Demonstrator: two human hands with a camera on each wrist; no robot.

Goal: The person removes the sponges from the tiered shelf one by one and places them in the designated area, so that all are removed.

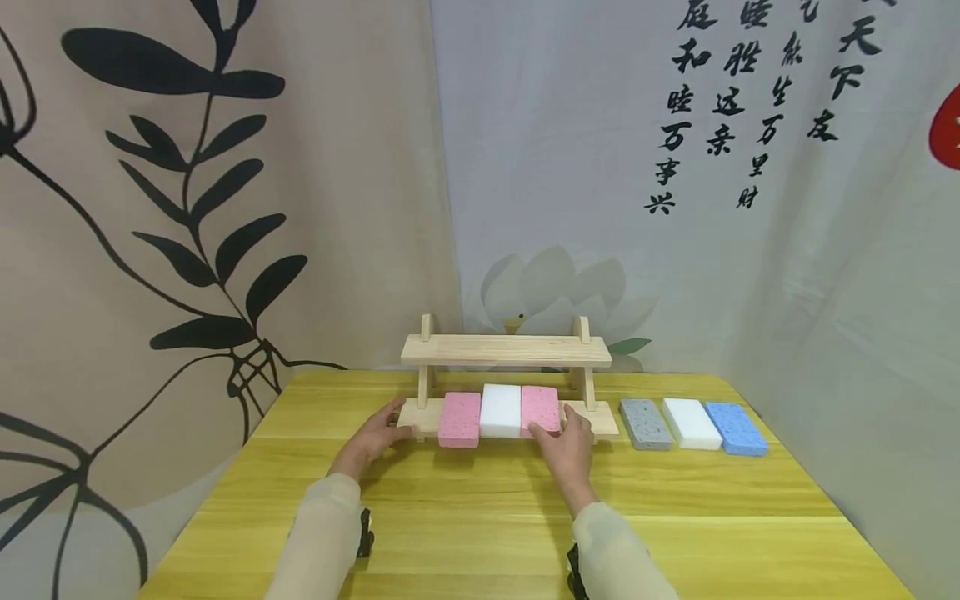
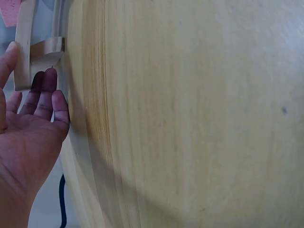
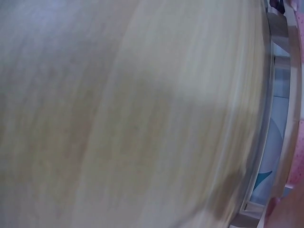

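Note:
A two-tier wooden shelf (image 1: 506, 350) stands on the table. On its lower board, from left to right, lie a pink sponge (image 1: 460, 419), a white sponge (image 1: 501, 410) and a second pink sponge (image 1: 540, 408). My left hand (image 1: 377, 435) grips the left end of the lower board; the left wrist view shows the board's end (image 2: 22, 71) between thumb and fingers. With thumb in front and fingers along the right side, my right hand (image 1: 567, 450) holds the second pink sponge. Only a sliver of that hand (image 3: 287, 213) enters the right wrist view.
Right of the shelf, a grey sponge (image 1: 646, 425), a white sponge (image 1: 692, 423) and a blue sponge (image 1: 736, 428) lie side by side on the yellow wood-grain table (image 1: 465, 533). A printed curtain (image 1: 360, 208) hangs behind and beside the table.

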